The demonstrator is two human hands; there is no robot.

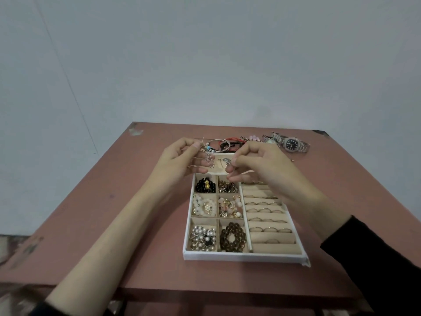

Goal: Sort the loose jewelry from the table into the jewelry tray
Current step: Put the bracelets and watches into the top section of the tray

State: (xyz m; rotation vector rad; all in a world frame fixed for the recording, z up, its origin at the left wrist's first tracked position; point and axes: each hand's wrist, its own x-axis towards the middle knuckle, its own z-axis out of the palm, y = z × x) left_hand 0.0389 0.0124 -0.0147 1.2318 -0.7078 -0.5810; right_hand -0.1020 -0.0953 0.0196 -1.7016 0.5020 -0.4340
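A: Pale wall behind; reddish table (pixel 136 224), its far corners in view. Where is there free room?

B: Bare tabletop lies left and right of the white jewelry tray (pixel 243 256), and between its near rim and the table's near edge. Just beyond the far rim sit a silver bangle (pixel 216 141), red and black cord bracelets (pixel 230 143) and a wristwatch (pixel 292 143).

A: The hands?

B: Both are raised over the tray's far end. The left hand (pixel 180 160) pinches a clear-bead chain (pixel 209 159) between thumb and forefinger, and it dangles above the far-left corner. The right hand (pixel 257 163) has curled fingers, tips together.

A: What is unclear?

B: Whether the right fingertips grip anything. The hands hide the tray's far compartments.
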